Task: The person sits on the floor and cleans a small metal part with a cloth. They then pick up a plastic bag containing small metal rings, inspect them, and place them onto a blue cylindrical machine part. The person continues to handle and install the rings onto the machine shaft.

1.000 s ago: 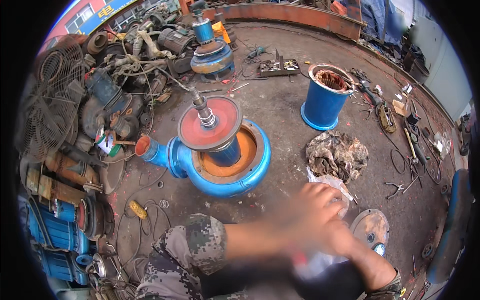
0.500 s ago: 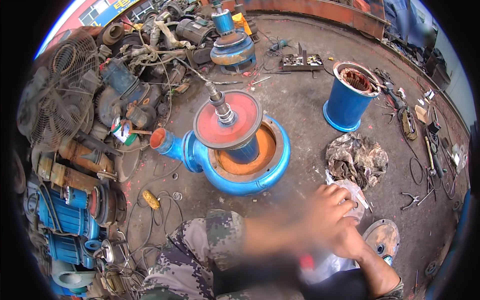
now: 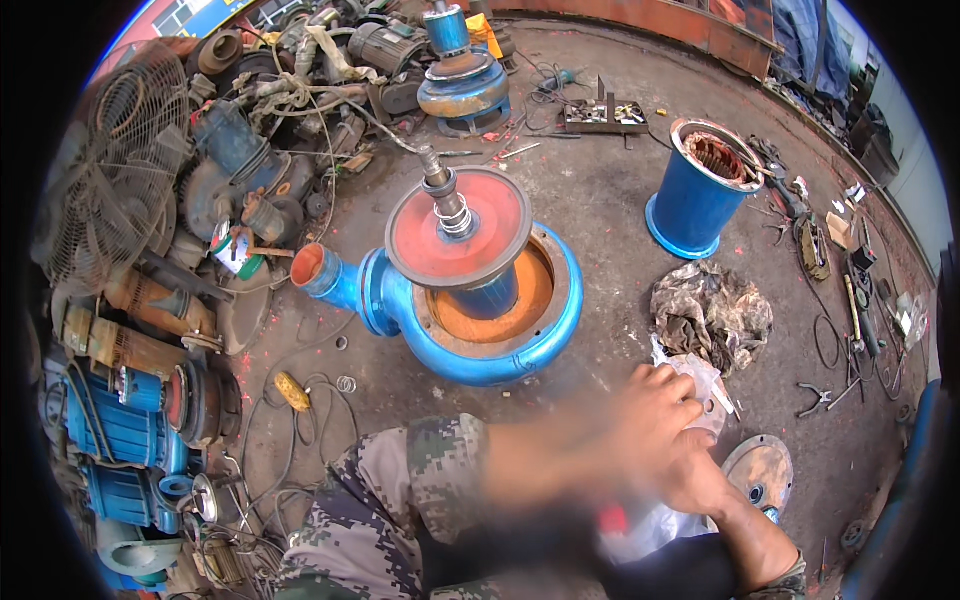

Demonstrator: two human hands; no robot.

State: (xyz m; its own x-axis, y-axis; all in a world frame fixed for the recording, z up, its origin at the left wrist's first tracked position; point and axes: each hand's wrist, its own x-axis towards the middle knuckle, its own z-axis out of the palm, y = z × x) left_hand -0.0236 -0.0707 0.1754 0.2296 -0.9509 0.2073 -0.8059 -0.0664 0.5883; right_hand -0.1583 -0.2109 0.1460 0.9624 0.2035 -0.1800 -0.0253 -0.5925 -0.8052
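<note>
My left hand [image 3: 650, 412] reaches across from the left and meets my right hand [image 3: 694, 478], low and right of the middle. The left fingers are bent and pressed together. My right fingers are mostly covered, folded in beneath the left hand. Whatever may lie between the palms is hidden, and a blur smears the left wrist. Just past the fingers is a clear plastic bag [image 3: 702, 376] over a flat part. A round metal flange plate [image 3: 766, 468] lies beside my right wrist. Ahead stands a blue pump casing [image 3: 492, 368] with a red disc [image 3: 420, 240] and spring-fitted shaft above it.
A blue motor housing [image 3: 690, 212] stands at the far right, with a crumpled dirty sheet [image 3: 715, 310] before it. Pliers [image 3: 815, 398] lie at right. Old pumps, motors and a wire fan guard [image 3: 125, 150] crowd the left. A tool tray [image 3: 608, 122] sits farther back.
The view has shifted slightly, so the floor and machines sit a little higher and farther left. My hands keep the same joined pose.
</note>
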